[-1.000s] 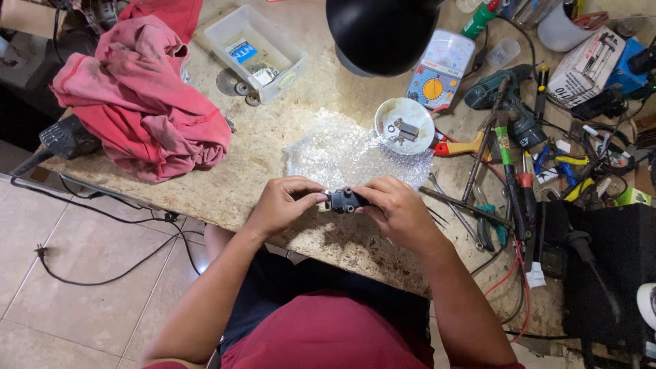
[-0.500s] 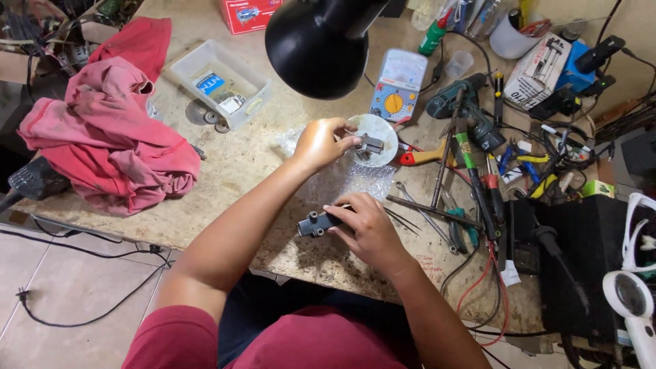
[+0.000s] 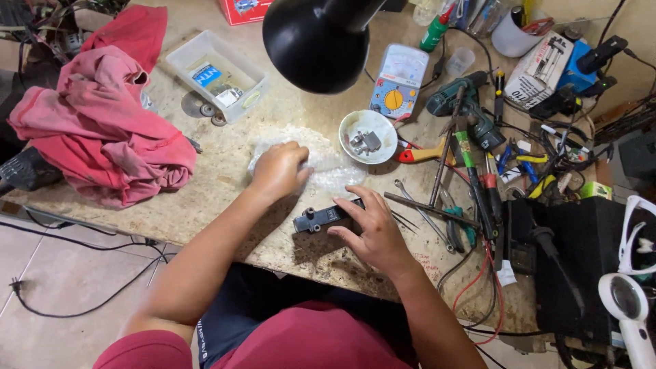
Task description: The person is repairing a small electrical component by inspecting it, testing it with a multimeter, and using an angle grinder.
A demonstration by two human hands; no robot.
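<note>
Small-part assembly on the table [image 3: 225, 198]: the right hand [image 3: 372, 229] grasps the dark metal block [image 3: 321, 219] just below the bubble wrap [image 3: 328, 167], where the left hand [image 3: 277, 171] rests loosely curled (contents hidden), suggesting a part needs fitting.

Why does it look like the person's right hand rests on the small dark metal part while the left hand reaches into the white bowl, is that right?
Not quite. In the head view the left hand is not in the white bowl; it rests on the clear bubble wrap beside it. The right hand does rest on the small dark metal part.
</note>
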